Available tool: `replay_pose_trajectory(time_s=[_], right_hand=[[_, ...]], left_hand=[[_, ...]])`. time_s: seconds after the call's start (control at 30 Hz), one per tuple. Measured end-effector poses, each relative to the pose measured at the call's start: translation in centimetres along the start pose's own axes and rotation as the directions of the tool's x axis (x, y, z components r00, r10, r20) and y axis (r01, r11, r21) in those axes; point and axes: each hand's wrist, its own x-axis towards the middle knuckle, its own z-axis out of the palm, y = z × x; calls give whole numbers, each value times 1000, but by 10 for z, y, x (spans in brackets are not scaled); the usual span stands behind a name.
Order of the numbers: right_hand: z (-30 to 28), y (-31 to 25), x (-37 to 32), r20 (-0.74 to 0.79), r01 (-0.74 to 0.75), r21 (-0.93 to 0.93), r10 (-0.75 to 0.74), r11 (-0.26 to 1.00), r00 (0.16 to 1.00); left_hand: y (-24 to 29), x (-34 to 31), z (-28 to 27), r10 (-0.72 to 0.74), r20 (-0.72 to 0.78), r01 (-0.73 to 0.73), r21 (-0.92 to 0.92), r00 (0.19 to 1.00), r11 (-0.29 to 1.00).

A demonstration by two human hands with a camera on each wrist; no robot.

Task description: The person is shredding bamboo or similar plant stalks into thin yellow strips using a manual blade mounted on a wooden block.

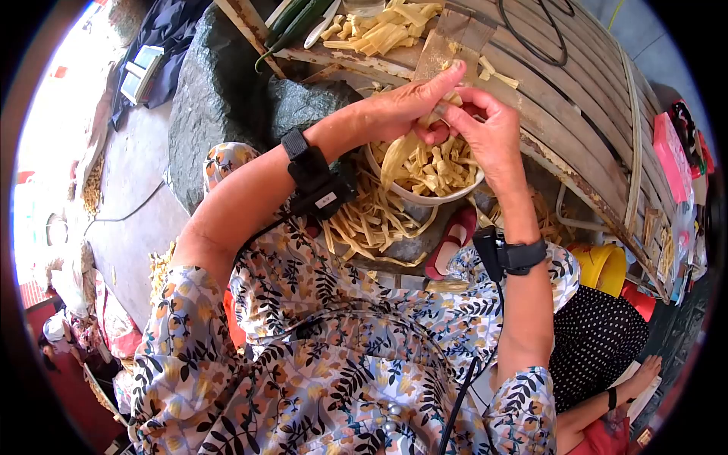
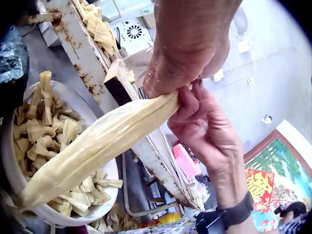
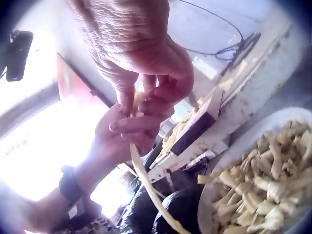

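Observation:
Above a white bowl [image 1: 431, 202], my left hand [image 1: 406, 105] grips a long, flat, pale yellow strip [image 2: 97, 148]. Its loose end hangs down over the bowl in the left wrist view. My right hand [image 1: 494, 144] meets the left one, its thumb and fingers pinching a short end of the same strip. Between the hands, the folded part is mostly hidden by fingers. Knotted yellow pieces [image 3: 273, 195] fill the bowl in a heap.
A rusty-edged slatted table [image 1: 584, 114] lies just beyond the hands, with a wooden block [image 1: 455, 34], cut yellow pieces [image 1: 390, 30] and cucumbers [image 1: 296, 23]. Loose strips [image 1: 371, 220] lie below the bowl. A dark rock [image 1: 216, 114] stands left; a yellow bucket [image 1: 603, 267] stands right.

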Motion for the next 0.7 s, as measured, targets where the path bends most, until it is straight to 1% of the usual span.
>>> replay_pose_trajectory(time_s=[0.03,0.07,0.13,0.17,0.2,0.23,0.3,0.33,0.37,0.4,0.43,0.47,0.5,0.53,0.57,0.6,0.63,0.7], right_hand=[[4,-9,-2,27,-52,105,49,993,998],[3,-7,-2,0,-19,135,19,991,1000],[-9,-1,3,-55,52,190,-42,980,998],[-19,6,7,-119,92,154,-74,984,990],[-28,8,6,-115,83,116,-69,990,991],[-35,9,6,-111,71,79,-62,994,992],[-39,8,4,-36,85,105,-81,991,996],[-40,7,5,0,93,121,-94,988,996],[-45,5,5,-40,106,100,-102,989,994],[-50,2,6,-78,115,76,-109,990,991],[-53,-1,6,-116,121,51,-115,991,987],[-52,-3,6,-166,117,-42,-123,992,978],[-48,1,7,-128,112,-125,-128,986,983],[-43,9,9,-94,110,-205,-131,973,987],[-39,15,8,-64,109,-284,-132,953,989],[-30,19,4,-2,106,-304,-112,947,994],[-27,26,2,70,85,-345,-65,935,995],[-24,39,-3,135,46,-392,7,919,991]], left_hand=[[-1,-2,1,-9,-7,9,8,1000,1000],[0,-2,-1,-15,55,20,-92,998,996],[5,-7,-5,-42,49,44,-39,998,998],[7,-10,-7,-52,50,53,-11,997,999],[5,-16,-13,1,111,-2,10,994,1000],[4,-18,-17,15,109,-16,2,994,1000],[1,-21,-21,37,99,-35,-16,994,999],[0,-22,-23,48,9,-48,18,999,999],[-1,-23,-23,80,-60,-68,185,995,980],[-4,-23,-21,123,-122,-74,344,985,936],[-6,-24,-18,172,-176,-65,493,969,868],[-10,-25,-13,250,-226,-78,574,941,815],[-16,-23,-12,397,-163,-159,733,903,662],[-24,-20,-12,522,-65,-221,856,851,468],[-31,-16,-11,615,62,-265,933,786,245],[-23,-18,-1,354,57,-90,993,934,77],[-21,-21,7,417,160,-209,975,894,73],[-21,-26,16,542,342,-427,903,768,35]])
